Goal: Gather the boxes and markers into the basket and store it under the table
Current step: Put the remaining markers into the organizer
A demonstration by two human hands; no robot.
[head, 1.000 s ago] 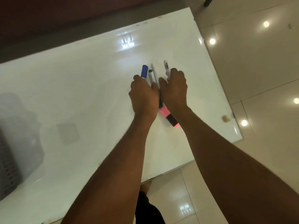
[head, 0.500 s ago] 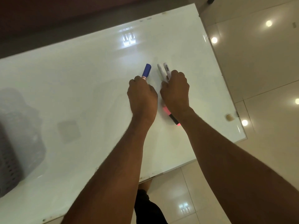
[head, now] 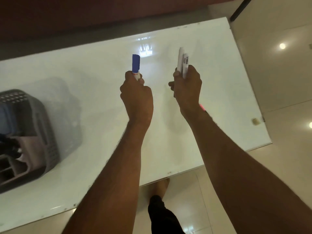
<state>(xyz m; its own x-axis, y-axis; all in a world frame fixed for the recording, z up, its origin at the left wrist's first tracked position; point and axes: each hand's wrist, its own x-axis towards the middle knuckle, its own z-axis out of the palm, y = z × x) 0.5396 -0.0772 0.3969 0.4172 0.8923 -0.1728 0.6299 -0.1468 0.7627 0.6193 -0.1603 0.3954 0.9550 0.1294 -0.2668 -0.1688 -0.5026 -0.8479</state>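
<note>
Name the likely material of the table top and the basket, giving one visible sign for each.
Table top: probably glass or a glossy laminate, as it mirrors the ceiling lights. Basket: apparently moulded grey plastic, matte, its walls pierced by regular holes.

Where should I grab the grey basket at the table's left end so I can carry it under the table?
Both hands are full now: the left hand grips the blue-capped marker, the right hand the white markers. Drop those in first. Then probably take the basket by its top rim on two opposite sides from above; it sits upright, open-topped, with slotted walls.
</note>
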